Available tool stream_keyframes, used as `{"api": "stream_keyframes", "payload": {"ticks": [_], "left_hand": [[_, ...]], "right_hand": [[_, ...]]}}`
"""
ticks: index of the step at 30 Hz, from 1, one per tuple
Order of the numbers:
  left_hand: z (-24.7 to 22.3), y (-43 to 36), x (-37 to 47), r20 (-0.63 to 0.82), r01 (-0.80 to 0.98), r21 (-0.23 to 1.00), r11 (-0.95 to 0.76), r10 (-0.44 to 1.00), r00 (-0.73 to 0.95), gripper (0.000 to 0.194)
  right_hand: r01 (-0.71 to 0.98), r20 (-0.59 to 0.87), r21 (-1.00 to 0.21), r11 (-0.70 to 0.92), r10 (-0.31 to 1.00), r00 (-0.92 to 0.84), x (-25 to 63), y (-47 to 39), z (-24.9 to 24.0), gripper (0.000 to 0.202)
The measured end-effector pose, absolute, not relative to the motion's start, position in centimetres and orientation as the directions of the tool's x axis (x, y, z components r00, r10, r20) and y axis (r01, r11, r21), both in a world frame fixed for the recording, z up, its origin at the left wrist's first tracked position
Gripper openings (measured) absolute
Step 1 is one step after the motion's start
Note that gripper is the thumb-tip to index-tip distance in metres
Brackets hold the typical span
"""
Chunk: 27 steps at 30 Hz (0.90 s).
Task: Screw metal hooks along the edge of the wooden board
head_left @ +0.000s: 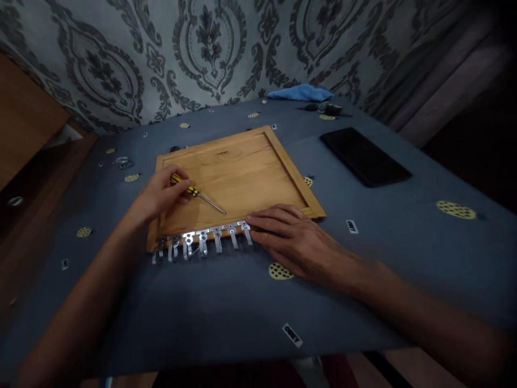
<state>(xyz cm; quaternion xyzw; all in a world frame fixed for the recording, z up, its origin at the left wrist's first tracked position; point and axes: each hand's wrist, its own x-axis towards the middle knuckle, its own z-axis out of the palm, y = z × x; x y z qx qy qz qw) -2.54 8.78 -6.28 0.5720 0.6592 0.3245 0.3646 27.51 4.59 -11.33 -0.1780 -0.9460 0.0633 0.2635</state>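
A framed wooden panel [226,172] lies flat on the table, with a metal strip of several hooks [204,236] along its near edge. The hooks hang over that edge. Above the panel's left part, my left hand [167,188] grips the yellow and black handle of a screwdriver [210,203]; its shaft points right and towards me. My right hand [291,237] rests at the panel's near right corner, fingers stretched out, fingertips at the right end of the hook strip.
A black flat device [365,156] lies on the patterned tablecloth [388,231] at the right. Behind are a blue cloth [301,92] and some dark keys or small tools [329,109]. Small clear or metal bits [122,162] lie at the left, near a wooden cabinet [30,118].
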Motion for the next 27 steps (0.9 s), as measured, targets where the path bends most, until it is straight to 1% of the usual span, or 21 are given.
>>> {"api": "stream_keyframes", "payload": {"ticks": [3, 6, 9, 16, 22, 25, 27], "left_hand": [[-6.4, 9.0, -2.8, -0.083, 0.654, 0.750, 0.103, 0.995, -0.060, 0.018], [-6.4, 9.1, -2.9, -0.053, 0.738, 0.672, 0.062, 0.998, -0.036, 0.018], [-6.4, 8.8, -2.8, -0.041, 0.773, 0.634, 0.035, 0.999, -0.011, 0.021], [-7.0, 8.7, -2.9, -0.001, 0.811, 0.585, -0.006, 1.000, 0.009, 0.027], [-5.5, 7.5, -2.3, 0.100, 0.888, 0.455, -0.065, 0.995, 0.021, 0.028], [-4.4, 5.9, -0.7, 0.114, 0.895, 0.424, -0.138, 0.989, 0.099, 0.026], [-4.1, 4.7, 0.8, 0.067, 0.862, 0.454, -0.225, 0.974, 0.218, 0.025]], "right_hand": [[0.305, 0.474, -0.220, 0.927, 0.375, -0.797, 27.6, 4.6, -11.3, 0.028], [0.298, 0.494, -0.211, 0.931, 0.364, -0.790, 27.6, 4.6, -11.4, 0.028], [0.297, 0.492, -0.215, 0.930, 0.366, -0.790, 27.6, 4.6, -11.4, 0.028], [0.278, 0.502, -0.216, 0.936, 0.350, -0.791, 27.5, 4.7, -11.5, 0.028], [0.282, 0.489, -0.209, 0.936, 0.350, -0.799, 27.7, 4.6, -11.2, 0.026], [0.285, 0.491, -0.222, 0.932, 0.360, -0.793, 27.7, 4.6, -11.0, 0.027], [0.280, 0.500, -0.230, 0.932, 0.360, -0.788, 27.7, 4.6, -10.9, 0.027]]}}
